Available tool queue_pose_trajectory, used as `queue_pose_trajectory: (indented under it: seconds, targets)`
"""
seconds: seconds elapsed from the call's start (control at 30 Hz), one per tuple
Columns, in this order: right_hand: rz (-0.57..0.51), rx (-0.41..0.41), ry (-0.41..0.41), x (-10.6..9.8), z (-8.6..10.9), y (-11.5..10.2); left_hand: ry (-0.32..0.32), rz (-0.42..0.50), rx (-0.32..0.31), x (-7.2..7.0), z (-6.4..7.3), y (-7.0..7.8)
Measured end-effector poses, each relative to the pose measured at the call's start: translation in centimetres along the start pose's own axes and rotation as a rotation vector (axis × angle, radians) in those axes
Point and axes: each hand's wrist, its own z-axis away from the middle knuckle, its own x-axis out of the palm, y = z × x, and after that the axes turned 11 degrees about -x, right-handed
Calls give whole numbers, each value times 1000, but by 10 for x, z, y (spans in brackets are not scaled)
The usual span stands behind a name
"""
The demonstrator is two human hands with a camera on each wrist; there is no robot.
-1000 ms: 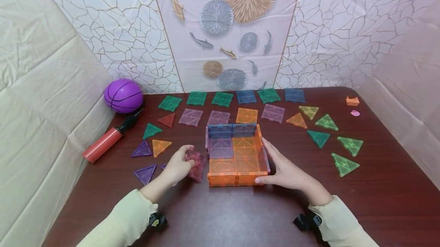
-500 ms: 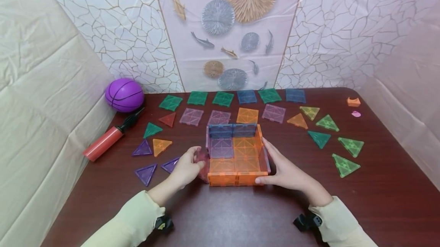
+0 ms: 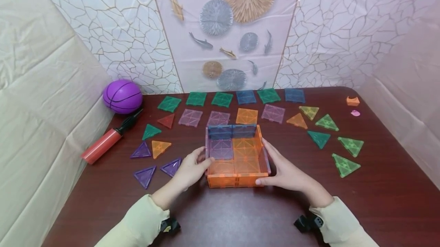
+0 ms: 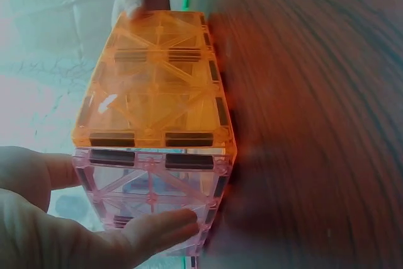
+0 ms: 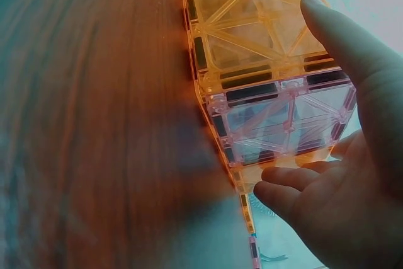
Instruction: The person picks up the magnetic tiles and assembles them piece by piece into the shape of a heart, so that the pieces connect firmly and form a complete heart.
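An open-topped box of translucent magnetic tiles point(image 3: 221, 181) stands mid-table, with orange front, blue back and an orange and purple floor. My left hand point(image 3: 192, 167) is at its left side and pinches a pink magnetic tile point(image 4: 148, 184) there, thumb over the top edge and fingers along the outer face. This tile stands upright, its edge against the orange front wall's end. My right hand point(image 3: 283, 168) rests at the right side, thumb on the front wall and outstretched fingers along the side, by another pink tile point(image 5: 286, 118).
Loose square tiles, such as an orange one point(image 3: 246, 116), lie in rows behind the box. Triangle tiles lie left, including a purple one point(image 3: 145, 176), and right, including a green one point(image 3: 345, 165). A purple ball point(image 3: 122, 96) and red hand pump point(image 3: 103, 146) stand far left.
My left hand has moved right, bringing the pink tile from beside the box up against its left side, front end. My right hand has kept its place.
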Motion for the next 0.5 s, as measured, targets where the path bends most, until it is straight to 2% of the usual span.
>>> queue_pose_trajectory:
  seconds: [0.13,0.37,0.5]
  targets:
    - [8,-2,0,-1,0,1,-12,98,15,3,-12,-2]
    - [18,-7,-5,-1,-2,3,-56,318,-35,3,-42,-2]
    - [27,-13,-25,-2,-3,3,-69,379,-42,1,-54,-2]
